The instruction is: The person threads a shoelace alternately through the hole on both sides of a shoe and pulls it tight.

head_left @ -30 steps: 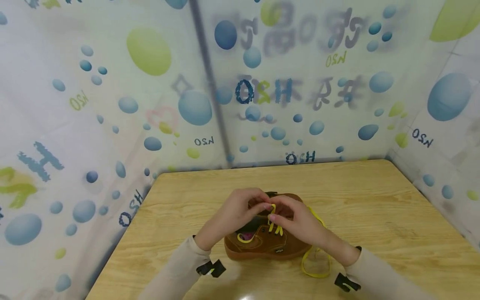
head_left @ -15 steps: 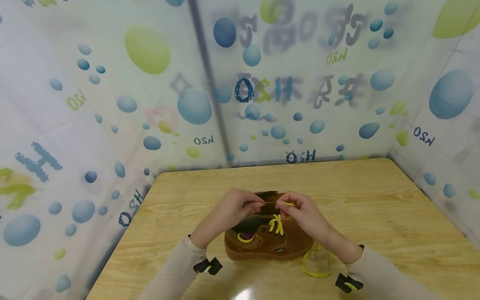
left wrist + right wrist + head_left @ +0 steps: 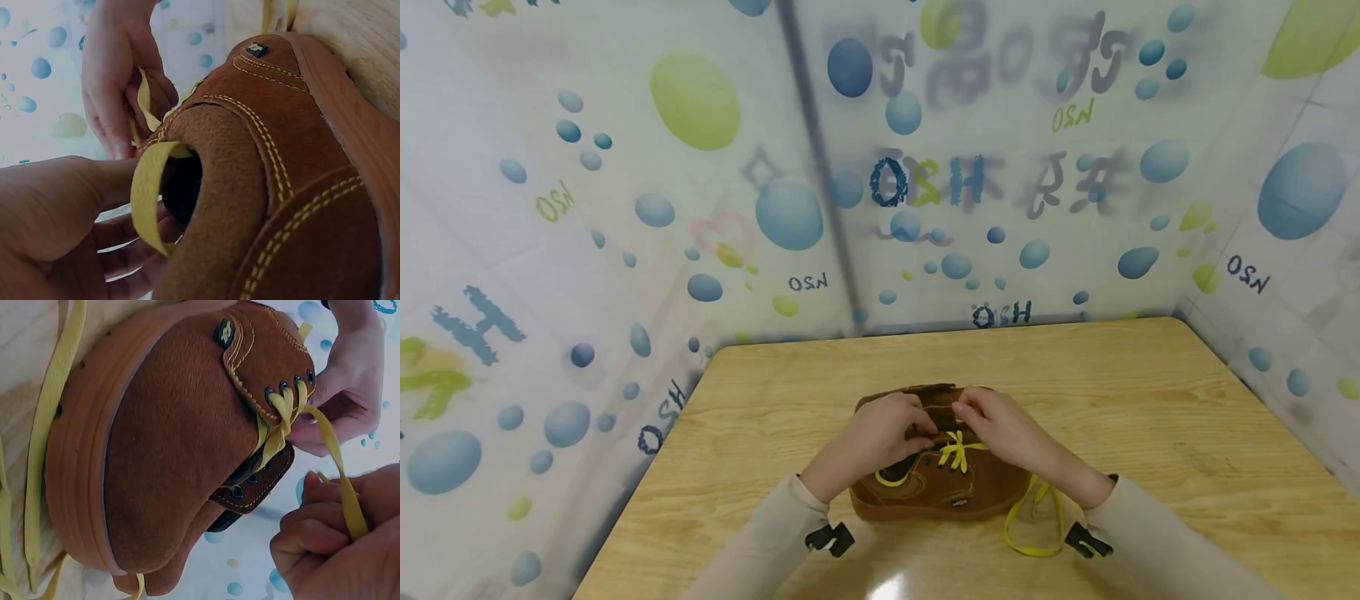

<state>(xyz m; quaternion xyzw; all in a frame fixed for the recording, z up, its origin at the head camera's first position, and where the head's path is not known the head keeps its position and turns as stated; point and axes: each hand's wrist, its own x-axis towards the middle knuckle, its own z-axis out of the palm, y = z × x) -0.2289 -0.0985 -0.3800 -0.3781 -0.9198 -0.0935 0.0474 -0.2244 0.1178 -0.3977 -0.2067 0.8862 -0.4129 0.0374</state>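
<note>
A brown ankle shoe (image 3: pixel 925 492) with yellow stitching and yellow shoelaces (image 3: pixel 955 454) stands on the table, its opening toward the back. My right hand (image 3: pixel 1003 429) pinches a lace; in the right wrist view this lace (image 3: pixel 337 453) runs from the eyelet flap into its curled fingers. Beside the top eyelets, my left hand (image 3: pixel 880 433) has its thumb and fingers bent close to the flap edge. Whether it grips the lace or the flap is hidden. A slack lace loop (image 3: pixel 144 197) hangs over the shoe's collar in the left wrist view.
The wooden table (image 3: pixel 1150 433) reaches back to a patterned cloth wall (image 3: pixel 1037 250) with blue and green dots. A loose loop of yellow lace (image 3: pixel 1033 550) lies on the table at the right of the shoe.
Both hands were together over the shoe, then drew apart with lace between them. Since then, my left hand has dropped to the eyelet flap, and a lace now stretches rightward toward my right hand.
</note>
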